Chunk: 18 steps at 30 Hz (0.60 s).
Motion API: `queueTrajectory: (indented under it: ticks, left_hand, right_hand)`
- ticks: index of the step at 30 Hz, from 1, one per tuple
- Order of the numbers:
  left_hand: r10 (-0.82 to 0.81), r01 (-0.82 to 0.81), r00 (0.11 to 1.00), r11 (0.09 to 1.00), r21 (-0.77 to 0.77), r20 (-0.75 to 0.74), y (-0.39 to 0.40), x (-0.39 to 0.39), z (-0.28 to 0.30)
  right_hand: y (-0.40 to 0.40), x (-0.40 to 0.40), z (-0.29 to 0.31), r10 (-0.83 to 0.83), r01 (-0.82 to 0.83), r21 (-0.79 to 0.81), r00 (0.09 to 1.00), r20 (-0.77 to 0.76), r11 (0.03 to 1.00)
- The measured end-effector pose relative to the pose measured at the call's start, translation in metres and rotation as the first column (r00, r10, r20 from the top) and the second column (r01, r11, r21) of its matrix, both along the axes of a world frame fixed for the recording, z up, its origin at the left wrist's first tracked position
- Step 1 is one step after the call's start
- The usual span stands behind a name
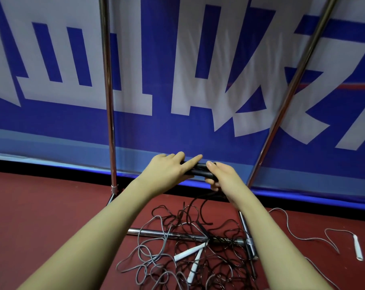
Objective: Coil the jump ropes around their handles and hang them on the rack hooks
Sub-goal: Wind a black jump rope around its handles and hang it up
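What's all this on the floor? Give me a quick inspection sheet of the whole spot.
Surface: dark red floor.
Job's things: black handles held together; black rope trailing down; tangled rope pile with white handles; another white handle lying apart.
Clutter: nothing seen.
Grippers: left hand and right hand both grip the black handles.
Cables: nothing seen.
Surroundings: chrome rack poles, blue-and-white banner; hooks out of view.

Tangled ropes [190, 254] lie across the rack's base bar [154, 232], seemingly before the banner [177, 126].
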<state>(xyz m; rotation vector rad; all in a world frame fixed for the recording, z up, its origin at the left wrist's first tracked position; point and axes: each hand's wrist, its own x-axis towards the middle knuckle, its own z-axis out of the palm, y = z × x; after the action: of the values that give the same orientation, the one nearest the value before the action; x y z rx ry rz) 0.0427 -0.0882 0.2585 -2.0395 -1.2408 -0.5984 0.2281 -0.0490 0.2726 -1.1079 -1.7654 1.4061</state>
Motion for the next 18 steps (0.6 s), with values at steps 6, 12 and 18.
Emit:
queueTrajectory:
  ticks: [6,12,18]
  left_hand:
    - [0.172,-0.102,0.966,0.939,-0.328,0.192,-0.010,0.002,0.005]
    - [0.346,0.106,0.819,0.693,-0.713,0.458,-0.017,-0.001,0.014]
    - [0.258,0.455,0.624,0.647,-0.611,0.737,-0.021,0.000,0.015]
  right_hand:
    - [-0.006,-0.001,0.005,-0.052,0.052,0.121,0.999,0.000,0.991]
    - [-0.005,0.002,0.000,-0.007,-0.031,0.324,0.993,0.115,0.945]
    - [-0.001,0.004,0.001,-0.163,-0.021,0.626,0.958,0.234,0.779]
